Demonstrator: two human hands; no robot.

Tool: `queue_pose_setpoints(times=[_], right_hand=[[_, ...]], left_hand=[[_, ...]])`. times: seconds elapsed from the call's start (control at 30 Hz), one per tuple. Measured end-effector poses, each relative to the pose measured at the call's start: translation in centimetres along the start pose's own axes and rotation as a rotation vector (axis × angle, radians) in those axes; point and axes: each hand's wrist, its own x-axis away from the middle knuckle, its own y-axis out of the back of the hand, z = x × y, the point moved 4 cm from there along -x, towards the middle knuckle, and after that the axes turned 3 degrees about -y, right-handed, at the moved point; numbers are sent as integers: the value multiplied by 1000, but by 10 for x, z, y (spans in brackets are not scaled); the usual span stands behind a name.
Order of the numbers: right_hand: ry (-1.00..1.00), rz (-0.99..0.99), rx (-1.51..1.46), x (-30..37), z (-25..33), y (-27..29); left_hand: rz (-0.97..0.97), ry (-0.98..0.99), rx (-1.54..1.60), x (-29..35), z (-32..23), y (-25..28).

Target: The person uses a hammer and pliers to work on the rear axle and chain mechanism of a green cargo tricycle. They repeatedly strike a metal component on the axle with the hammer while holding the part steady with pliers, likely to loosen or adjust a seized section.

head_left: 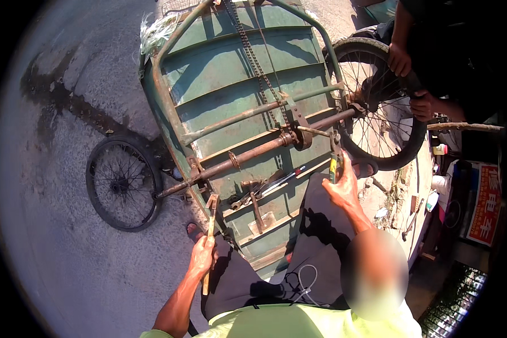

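Note:
My left hand (201, 256) is wrapped round the wooden handle of a hammer (211, 222), its head up beside the left end of a rusty axle (248, 154). In my right hand (343, 188) are pliers (335, 153) with yellow-green handles. Their jaws meet one end of a thin metal rod (314, 132), whose other end reaches the bracket (302, 132) on the axle. The axle crosses the upturned green cart bed (203, 79). A chain (245, 45) runs from the axle toward the far end.
Another person's hands (400, 61) grip the spoked right wheel (403, 160). A second wheel (96, 191) is by the axle's left end. A second hammer (256, 211) and a screwdriver (287, 179) lie on the bed. A red sign (483, 205) stands at right.

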Motion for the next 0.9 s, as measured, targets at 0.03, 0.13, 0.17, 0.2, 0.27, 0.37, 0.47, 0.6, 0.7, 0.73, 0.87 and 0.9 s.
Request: queue_pose_setpoints(times=[0.03, 0.13, 0.17, 0.2, 0.27, 0.37, 0.47, 0.6, 0.7, 0.73, 0.87, 0.9], right_hand=[[14, -13, 41, -4, 0, 15], [-119, -69, 176, -33, -35, 65], [-91, -146, 269, -39, -60, 81], [-131, -166, 347, -44, -72, 95], [-218, -190, 457, -54, -94, 118], [-258, -222, 439, -61, -127, 137], [-214, -229, 277, -44, -129, 133], [-168, -84, 41, -15, -75, 97], [-48, -26, -115, -3, -57, 72], [46, -30, -62, -2, -42, 67], [91, 61, -109, 5, -31, 37], [237, 29, 87, 1, -9, 31]], left_hand=[[-10, 20, 8, 3, 1, 1], [-5, 54, 30, 5, 8, -1], [17, 59, 12, 1, 9, -2], [13, 68, 0, 2, 8, -3], [-4, 80, -12, 4, 6, -4], [-13, 98, -25, 6, 3, -3], [1, 96, -39, 3, 6, -2], [15, 106, -59, 3, 1, -7], [44, 90, -79, 2, 1, -10], [44, 79, -90, 3, -1, -11], [33, 74, -95, 4, -4, -14], [21, 77, -79, 7, -1, -12]])
